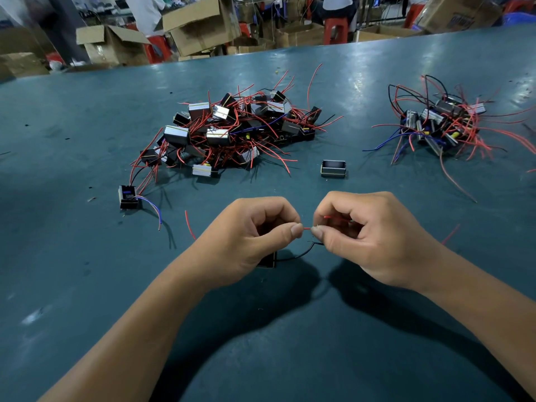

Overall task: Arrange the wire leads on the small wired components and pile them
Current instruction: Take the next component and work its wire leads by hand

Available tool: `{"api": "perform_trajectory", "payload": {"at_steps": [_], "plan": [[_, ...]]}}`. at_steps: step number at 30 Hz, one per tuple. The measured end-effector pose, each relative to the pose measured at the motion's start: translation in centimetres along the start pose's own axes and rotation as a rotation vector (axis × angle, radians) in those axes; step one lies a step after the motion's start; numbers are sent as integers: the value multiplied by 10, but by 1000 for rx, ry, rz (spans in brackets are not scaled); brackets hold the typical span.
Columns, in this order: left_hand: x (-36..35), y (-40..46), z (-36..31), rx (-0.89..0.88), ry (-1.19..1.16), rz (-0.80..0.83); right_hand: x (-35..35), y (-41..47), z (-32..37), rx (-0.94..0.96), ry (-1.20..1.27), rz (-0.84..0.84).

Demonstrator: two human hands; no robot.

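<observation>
head | both hands pinch one red lead — cardboard boxes behind table, contents unclear

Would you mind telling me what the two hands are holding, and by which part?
Both hands hold one component's red wire: the left hand and right hand each pinch it, thumb against finger. The black component hangs below the left hand.
</observation>
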State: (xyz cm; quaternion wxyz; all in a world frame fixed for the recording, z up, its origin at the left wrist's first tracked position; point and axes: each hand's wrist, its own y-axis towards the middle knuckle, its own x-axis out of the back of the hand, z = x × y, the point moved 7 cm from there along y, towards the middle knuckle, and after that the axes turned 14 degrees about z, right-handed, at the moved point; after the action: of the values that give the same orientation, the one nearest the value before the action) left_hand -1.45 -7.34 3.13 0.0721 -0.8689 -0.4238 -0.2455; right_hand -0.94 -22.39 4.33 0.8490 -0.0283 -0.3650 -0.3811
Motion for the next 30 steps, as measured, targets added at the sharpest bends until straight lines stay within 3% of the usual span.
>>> {"api": "perform_trajectory", "payload": {"at_steps": [17, 23, 30], "plan": [[-7, 3, 4, -39, -55, -60, -2, 0, -2, -32, 36, -22], [-7, 0, -12, -107, 263, -134, -1, 0, -7, -117, 94, -45], [-3, -1, -9, -98, 251, -179, 5, -2, -14, -184, 94, -85]]}}
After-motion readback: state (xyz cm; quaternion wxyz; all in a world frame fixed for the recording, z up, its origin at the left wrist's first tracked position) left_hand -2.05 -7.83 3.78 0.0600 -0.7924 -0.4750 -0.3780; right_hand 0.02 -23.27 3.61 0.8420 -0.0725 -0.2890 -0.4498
